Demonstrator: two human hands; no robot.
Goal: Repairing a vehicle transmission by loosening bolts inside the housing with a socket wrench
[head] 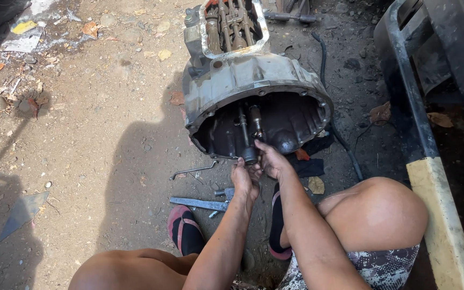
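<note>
Fingers (254, 161) of both hands pinch the shaft (250, 154) end at the gearbox (253, 80) mouth's six o'clock; wrench (197, 203) lies at eight. Shaft work underway; steady grip needed.

You have bare dirt ground (98, 107) in hard sunlight, dry leaves (89, 28), litter (23, 27), and a dark metal frame (414, 107) at right.

The grey cast-metal gearbox housing (253, 86) runs off the top edge, its open gear compartment cut short. The small dark round part (249, 156) is half covered by fingers of the left hand (244, 180) and right hand (271, 160). The flat steel spanners (200, 203) lie partly behind the left wrist.
</note>
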